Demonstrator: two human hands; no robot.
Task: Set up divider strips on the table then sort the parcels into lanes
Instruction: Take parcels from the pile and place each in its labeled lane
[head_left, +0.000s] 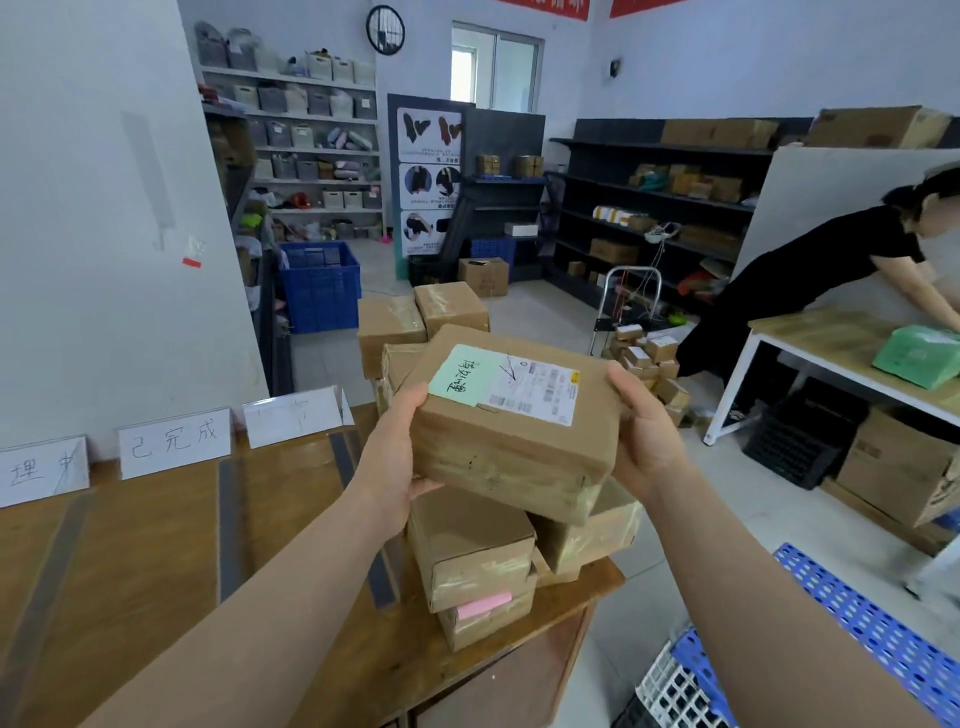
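the parcel (511, 415) is held in the air over the pile (472, 551) at the right end of the counter (363, 670), left grip (400, 441) and right grip (647, 431) each curled round one short end. its long axis runs grip to grip, label up. the lanes (291, 499) between strips (231, 525) lie to its left, nearest the left grip.

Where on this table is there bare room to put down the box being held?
The lane between the left strip and middle strip is bare wood and could take the box. So is the lane from there to the right strip. Right of that, stacked parcels crowd the table end.
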